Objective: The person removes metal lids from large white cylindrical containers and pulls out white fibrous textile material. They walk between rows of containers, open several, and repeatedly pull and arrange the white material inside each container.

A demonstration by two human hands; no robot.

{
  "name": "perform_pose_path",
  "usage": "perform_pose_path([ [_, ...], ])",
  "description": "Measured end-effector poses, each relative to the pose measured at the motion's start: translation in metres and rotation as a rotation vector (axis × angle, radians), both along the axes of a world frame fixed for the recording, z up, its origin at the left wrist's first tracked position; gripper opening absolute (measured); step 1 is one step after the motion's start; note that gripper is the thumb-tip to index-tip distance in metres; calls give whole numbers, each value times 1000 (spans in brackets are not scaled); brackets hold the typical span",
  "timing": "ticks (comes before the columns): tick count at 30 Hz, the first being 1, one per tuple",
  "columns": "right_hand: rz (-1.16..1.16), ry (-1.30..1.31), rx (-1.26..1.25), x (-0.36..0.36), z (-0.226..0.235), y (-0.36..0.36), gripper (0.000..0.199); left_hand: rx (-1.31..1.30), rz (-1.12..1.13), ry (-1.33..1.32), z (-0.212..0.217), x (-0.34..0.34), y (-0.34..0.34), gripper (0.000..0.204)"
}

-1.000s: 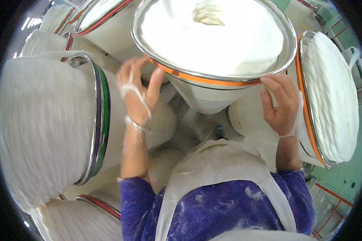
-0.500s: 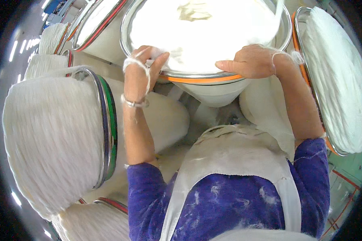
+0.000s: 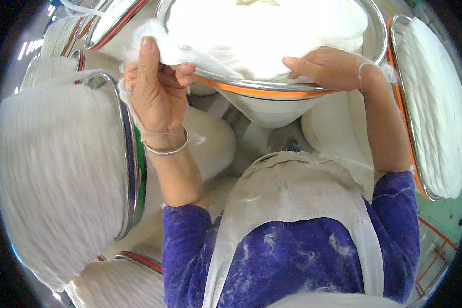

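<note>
A tall round can [image 3: 272, 91] with a steel rim and an orange band stands right in front of me, heaped with white fibre sliver [image 3: 262, 31]. My left hand [image 3: 156, 90], with a metal bangle at the wrist, pinches a soft strand of that white fibre [image 3: 161, 43] at the can's left rim. My right hand [image 3: 326, 66] lies palm down on the fibre at the near rim, fingers pressing into it; wisps of fibre cling to the wrist.
More fibre-filled cans crowd around: a large green-banded one [image 3: 56, 164] at my left, an orange-banded one [image 3: 431, 102] at my right, red-banded ones at top left [image 3: 108, 25] and bottom left [image 3: 133, 259]. A green floor [image 3: 446, 220] shows at the lower right.
My head has come closer to the front can. The left hand has risen from the rim and closed on a fibre strand; the right hand has moved from the can's side onto the fibre.
</note>
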State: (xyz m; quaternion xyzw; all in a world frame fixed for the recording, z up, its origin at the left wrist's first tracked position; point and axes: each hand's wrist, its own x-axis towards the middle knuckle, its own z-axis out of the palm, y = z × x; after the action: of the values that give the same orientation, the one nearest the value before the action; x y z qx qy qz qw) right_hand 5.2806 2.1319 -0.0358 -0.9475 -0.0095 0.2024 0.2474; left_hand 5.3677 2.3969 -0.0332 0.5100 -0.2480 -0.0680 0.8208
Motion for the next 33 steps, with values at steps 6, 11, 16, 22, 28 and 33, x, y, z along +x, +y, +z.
perform_pose_path([
  [6,-67,-480,-32,-6,-20,-14,45,325,-76,-656,1,-53,12,44],
  [11,131,-1343,-169,-49,-27,10,27,501,-313,-695,0,-80,46,66],
  [16,408,-1305,337,-66,-46,57,31,1237,964,-684,-16,-26,61,39],
  [22,555,-1057,269,-22,-48,98,13,1798,1100,-593,-49,28,71,42],
  [28,566,-917,253,9,-57,131,10,1875,859,-542,-36,-7,100,58],
  [33,633,-696,422,10,-89,156,20,1822,1112,-614,-53,-57,156,55],
])
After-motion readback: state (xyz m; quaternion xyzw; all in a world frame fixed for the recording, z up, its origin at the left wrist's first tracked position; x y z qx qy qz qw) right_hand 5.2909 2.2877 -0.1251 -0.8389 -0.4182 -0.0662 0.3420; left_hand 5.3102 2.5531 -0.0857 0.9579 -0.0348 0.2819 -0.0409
